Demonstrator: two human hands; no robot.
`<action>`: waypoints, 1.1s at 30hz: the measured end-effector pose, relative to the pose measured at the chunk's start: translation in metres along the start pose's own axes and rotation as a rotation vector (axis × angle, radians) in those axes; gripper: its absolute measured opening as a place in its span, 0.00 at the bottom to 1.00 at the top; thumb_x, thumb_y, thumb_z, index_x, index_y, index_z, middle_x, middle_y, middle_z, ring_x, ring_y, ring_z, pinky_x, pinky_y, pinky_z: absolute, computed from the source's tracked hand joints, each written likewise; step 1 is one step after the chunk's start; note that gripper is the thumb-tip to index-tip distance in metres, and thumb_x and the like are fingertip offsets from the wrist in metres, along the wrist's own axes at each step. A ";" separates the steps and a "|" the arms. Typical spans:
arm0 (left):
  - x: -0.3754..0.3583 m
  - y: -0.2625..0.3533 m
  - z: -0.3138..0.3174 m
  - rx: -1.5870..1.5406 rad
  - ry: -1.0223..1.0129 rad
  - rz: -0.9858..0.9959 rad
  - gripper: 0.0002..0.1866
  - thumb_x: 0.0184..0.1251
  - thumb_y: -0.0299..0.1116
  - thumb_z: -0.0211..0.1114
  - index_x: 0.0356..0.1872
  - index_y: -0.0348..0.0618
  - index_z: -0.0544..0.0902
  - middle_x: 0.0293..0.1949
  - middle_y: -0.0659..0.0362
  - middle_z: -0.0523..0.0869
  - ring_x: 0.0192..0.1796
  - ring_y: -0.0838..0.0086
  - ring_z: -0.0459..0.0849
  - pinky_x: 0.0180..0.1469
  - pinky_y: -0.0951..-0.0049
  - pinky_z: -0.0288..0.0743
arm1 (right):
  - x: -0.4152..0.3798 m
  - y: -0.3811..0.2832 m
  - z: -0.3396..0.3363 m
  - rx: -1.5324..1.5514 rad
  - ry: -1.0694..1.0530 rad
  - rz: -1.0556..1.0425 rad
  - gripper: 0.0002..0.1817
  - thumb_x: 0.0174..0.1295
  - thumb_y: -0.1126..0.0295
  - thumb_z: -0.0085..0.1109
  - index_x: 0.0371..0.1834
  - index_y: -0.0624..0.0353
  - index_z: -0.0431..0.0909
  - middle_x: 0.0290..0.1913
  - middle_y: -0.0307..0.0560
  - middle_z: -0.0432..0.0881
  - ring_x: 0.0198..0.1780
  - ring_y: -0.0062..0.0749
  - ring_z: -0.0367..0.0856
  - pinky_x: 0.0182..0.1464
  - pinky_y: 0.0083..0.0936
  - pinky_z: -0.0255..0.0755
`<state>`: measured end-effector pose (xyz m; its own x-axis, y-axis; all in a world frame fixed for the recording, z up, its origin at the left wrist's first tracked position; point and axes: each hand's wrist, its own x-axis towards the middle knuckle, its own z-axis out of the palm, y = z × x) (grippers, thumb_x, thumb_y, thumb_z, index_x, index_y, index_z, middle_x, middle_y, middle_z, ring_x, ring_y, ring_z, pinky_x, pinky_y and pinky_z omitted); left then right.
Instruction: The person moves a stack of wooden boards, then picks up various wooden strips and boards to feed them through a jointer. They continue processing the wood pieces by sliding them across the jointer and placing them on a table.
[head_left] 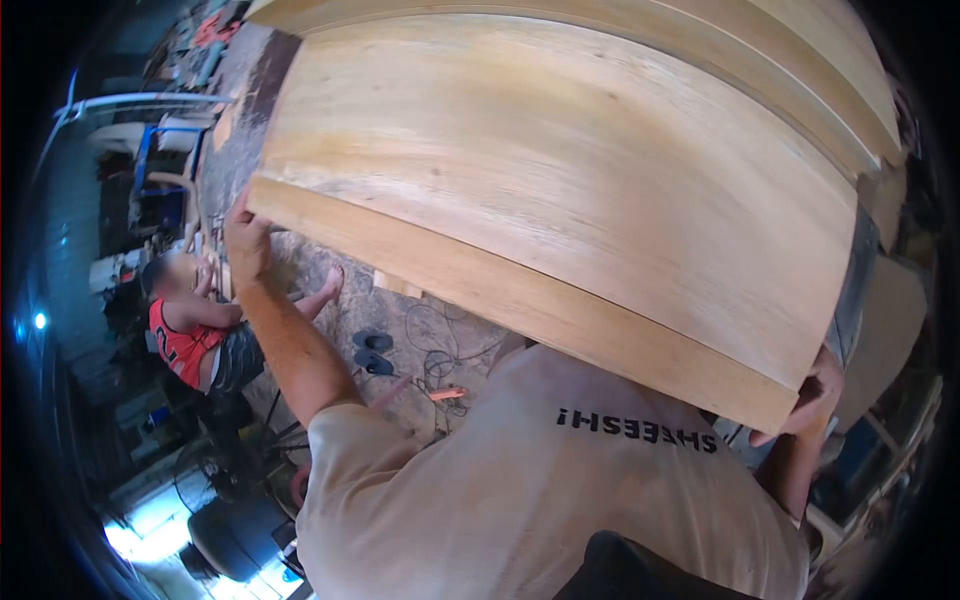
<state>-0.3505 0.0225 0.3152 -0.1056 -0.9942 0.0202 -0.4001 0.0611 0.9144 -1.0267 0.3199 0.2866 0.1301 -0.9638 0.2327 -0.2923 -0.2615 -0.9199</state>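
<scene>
A long, straight wooden board (520, 288) runs along the near edge of a wide, pale wooden panel (560, 170), with a thin dark line between the two. My left hand (247, 238) is closed at the board's left end, fingertips at its corner. At the opposite end my right hand (818, 392) curls round the corner, its fingers partly hidden by the wood. The panel's surface has light, rough-looking streaks and a few small knots.
A raised wooden rim (700, 45) borders the panel's far side. To the left, a person in a red top (190, 340) sits low near the floor. Dark slippers (373, 352), a tangled cord (435, 360) and an orange tool (448, 394) lie on the dusty floor below.
</scene>
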 end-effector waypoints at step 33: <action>0.010 0.036 0.045 -0.113 -0.126 0.403 0.28 0.73 0.48 0.57 0.60 0.33 0.76 0.57 0.51 0.81 0.60 0.67 0.77 0.64 0.70 0.65 | -0.015 -0.104 0.126 0.057 0.708 0.425 0.31 0.71 0.46 0.47 0.69 0.56 0.67 0.62 0.42 0.74 0.63 0.29 0.68 0.62 0.36 0.66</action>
<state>-0.4064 0.0187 0.3301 -0.3460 -0.8737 0.3419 -0.2029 0.4254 0.8819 -0.8787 0.3677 0.3390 -0.6140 -0.7892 -0.0121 -0.1314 0.1174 -0.9844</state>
